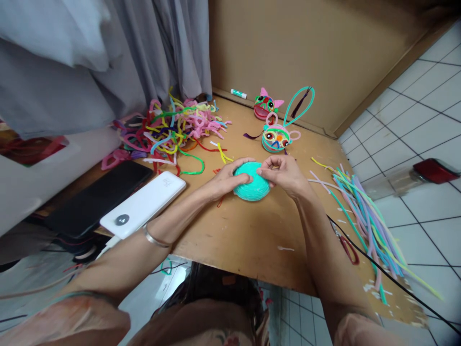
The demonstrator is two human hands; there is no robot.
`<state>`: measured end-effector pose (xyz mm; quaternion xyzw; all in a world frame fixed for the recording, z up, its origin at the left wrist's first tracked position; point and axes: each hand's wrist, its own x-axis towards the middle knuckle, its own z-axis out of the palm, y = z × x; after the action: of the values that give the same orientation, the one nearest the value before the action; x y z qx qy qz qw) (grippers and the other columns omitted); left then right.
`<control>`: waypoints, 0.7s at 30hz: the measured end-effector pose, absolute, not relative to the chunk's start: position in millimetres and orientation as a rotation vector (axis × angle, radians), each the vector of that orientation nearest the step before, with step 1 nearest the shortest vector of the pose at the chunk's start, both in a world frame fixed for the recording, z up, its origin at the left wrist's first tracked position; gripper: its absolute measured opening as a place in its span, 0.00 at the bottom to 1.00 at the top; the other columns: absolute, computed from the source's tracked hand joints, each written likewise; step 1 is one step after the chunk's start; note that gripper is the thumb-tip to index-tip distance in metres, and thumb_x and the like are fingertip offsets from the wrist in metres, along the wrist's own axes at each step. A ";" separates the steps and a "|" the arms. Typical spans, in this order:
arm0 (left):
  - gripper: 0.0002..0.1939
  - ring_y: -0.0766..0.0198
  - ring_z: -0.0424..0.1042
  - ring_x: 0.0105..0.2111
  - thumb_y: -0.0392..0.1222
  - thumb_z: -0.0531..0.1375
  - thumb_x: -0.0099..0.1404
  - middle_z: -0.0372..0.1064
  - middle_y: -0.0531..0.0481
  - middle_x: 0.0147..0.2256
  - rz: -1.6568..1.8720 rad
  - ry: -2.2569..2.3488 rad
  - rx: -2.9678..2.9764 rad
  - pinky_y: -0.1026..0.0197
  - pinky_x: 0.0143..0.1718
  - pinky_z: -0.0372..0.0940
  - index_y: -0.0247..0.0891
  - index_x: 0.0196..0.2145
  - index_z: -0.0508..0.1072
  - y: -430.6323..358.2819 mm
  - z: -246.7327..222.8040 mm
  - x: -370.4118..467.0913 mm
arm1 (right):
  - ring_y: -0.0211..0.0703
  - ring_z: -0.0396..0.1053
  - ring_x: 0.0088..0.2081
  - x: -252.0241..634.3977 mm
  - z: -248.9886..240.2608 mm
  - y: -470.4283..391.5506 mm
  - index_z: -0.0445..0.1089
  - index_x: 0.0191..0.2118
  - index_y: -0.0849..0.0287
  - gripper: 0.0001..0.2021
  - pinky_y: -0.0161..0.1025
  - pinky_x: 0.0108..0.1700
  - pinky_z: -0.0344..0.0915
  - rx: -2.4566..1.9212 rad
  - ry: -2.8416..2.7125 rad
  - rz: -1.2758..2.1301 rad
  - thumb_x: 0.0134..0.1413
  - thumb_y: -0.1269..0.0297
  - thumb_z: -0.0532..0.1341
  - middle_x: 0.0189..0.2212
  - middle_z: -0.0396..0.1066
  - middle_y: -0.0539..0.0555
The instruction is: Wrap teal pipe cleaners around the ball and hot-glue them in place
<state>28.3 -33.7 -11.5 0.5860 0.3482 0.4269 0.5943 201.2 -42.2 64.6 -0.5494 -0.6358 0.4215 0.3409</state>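
Observation:
A round turquoise dome, seemingly wound from fuzzy pipe cleaner in rings, is held just above the wooden table. My left hand grips its left side, thumb on top and fingers round the far edge. At the dome's upper right, my right hand has thumb and forefinger pinched together against the surface. Whatever tiny piece may be between those fingertips is hidden. Behind my hands stands a decorated animal-face ornament with pink ears and a turquoise loop. A second, pink-eared ornament sits farther back.
Left on the table lie a tangled pile of coloured pipe cleaners, a white power bank and a black phone-like slab. Straight pipe cleaners, red-handled scissors and a black cable are right. A glue stick lies at the back.

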 end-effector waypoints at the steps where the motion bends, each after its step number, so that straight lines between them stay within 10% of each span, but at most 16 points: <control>1: 0.40 0.48 0.70 0.52 0.50 0.65 0.50 0.70 0.40 0.56 0.987 0.802 1.364 0.51 0.49 0.68 0.37 0.60 0.68 -33.7 -11.6 27.7 | 0.29 0.57 0.14 201.0 65.0 -42.3 0.65 0.21 0.59 0.17 0.31 0.17 0.54 -1.439 -1.649 1.101 0.31 0.57 0.72 0.14 0.61 0.43; 21: 0.37 0.52 0.71 0.47 0.47 0.66 0.45 0.70 0.42 0.53 0.999 0.768 1.268 0.55 0.44 0.68 0.37 0.55 0.70 -33.0 -9.4 28.7 | 0.28 0.57 0.15 203.4 66.6 -43.5 0.67 0.23 0.60 0.20 0.30 0.18 0.53 -1.366 -1.714 1.163 0.34 0.50 0.73 0.14 0.61 0.42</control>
<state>28.7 -33.0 -9.4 0.5529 0.3348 0.4356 0.6264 203.4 -43.5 66.6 -0.5207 -0.6536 0.4433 0.3243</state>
